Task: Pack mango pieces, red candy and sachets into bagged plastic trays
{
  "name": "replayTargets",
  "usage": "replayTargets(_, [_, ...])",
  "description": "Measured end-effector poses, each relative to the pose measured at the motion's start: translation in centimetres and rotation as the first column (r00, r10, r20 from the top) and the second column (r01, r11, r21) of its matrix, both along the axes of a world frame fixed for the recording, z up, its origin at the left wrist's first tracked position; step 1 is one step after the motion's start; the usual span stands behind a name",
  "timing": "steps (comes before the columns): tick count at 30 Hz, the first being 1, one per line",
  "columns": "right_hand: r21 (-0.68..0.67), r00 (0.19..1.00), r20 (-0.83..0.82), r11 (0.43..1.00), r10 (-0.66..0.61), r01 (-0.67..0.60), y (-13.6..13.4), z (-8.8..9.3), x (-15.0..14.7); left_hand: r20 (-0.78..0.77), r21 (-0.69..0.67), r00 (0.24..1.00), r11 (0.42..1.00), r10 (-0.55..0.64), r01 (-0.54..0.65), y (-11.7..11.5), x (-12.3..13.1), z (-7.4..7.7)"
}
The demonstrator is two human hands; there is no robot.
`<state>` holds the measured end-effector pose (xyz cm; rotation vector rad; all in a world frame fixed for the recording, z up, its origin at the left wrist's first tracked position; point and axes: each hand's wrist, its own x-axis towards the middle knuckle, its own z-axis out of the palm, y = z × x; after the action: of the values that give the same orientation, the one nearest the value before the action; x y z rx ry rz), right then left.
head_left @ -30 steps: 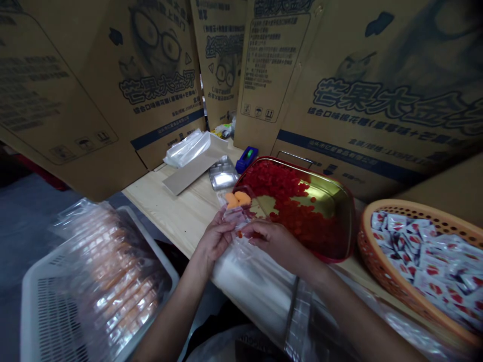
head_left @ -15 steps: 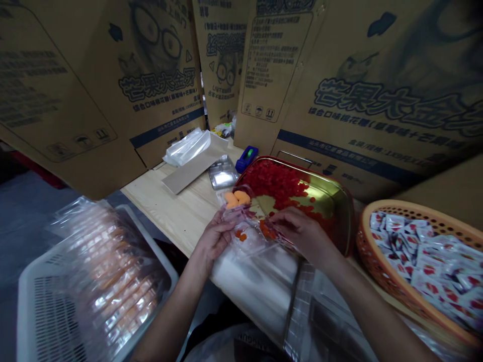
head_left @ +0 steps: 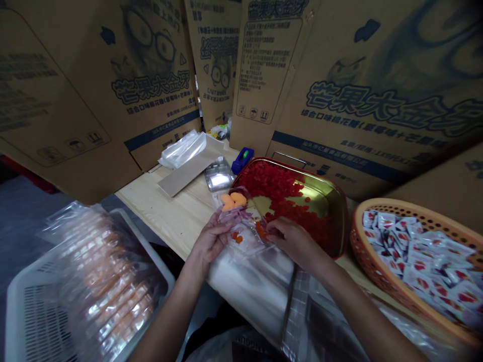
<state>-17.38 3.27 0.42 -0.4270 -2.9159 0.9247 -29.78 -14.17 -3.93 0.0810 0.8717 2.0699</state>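
Observation:
My left hand (head_left: 211,240) is closed on the left edge of a clear plastic tray (head_left: 241,229) that lies on a stack of clear bags. The tray holds two orange candies (head_left: 233,199) at its far end and a few small red pieces (head_left: 237,237) nearer me. My right hand (head_left: 293,240) pinches several small red candy pieces (head_left: 261,230) at the tray's right side. Just beyond it stands a red-rimmed metal tray (head_left: 335,188) full of loose red candies (head_left: 275,183).
An orange woven basket (head_left: 362,261) of small wrapped sachets sits at the right. A white crate (head_left: 33,296) with packed clear trays stands at the lower left. Cardboard cartons (head_left: 151,85) wall the back. A blue tape dispenser (head_left: 244,157), an empty clear tray and bags lie on the wooden table (head_left: 169,211).
My right hand went from the clear tray to the red candies in the metal tray and came back to the tray's right side with a pinch of pieces. The left hand stayed put.

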Motion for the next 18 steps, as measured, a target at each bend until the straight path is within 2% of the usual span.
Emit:
replayTargets(3, [0.104,0.998,0.057,0.995,0.004,-0.010,-0.7,0.0,-0.2,0.007,-0.004,1.000,1.000,0.001,-0.001,0.0,0.0,0.1])
replayTargets(5, [0.111,0.998,0.062,0.994,0.008,-0.015,-1.2,0.2,-0.2,0.015,-0.008,1.000,1.000,0.000,0.000,-0.1,0.0,0.2])
replayTargets(8, [-0.044,1.000,0.013,0.999,-0.003,0.004,-0.9,0.3,-0.4,0.018,-0.022,1.000,1.000,0.019,-0.019,-0.4,-0.2,0.2])
replayTargets(10, [-0.191,0.998,-0.009,0.979,-0.068,0.065,0.3,0.1,-1.0,0.010,-0.036,0.999,0.999,0.038,-0.038,-0.7,-0.4,0.1])
replayTargets(11, [-0.220,0.993,-0.011,0.969,-0.120,0.114,1.1,-0.1,-1.6,0.004,-0.043,0.999,0.998,0.043,-0.043,-0.8,-0.5,0.1])
replayTargets(13, [-0.168,0.975,-0.004,0.961,-0.224,0.220,3.3,-0.9,-3.5,-0.007,-0.056,0.999,0.997,0.047,-0.047,-1.0,-0.6,0.0])
replayTargets(14, [-0.080,0.964,-0.005,0.961,-0.265,0.263,4.5,-1.5,-4.7,-0.010,-0.060,0.999,0.997,0.047,-0.048,-1.1,-0.7,0.0])
replayTargets(18, [0.060,0.953,-0.014,0.951,-0.303,0.303,7.5,-4.0,-9.6,-0.001,-0.065,0.998,0.996,0.063,-0.063,-1.1,-0.7,-0.1])
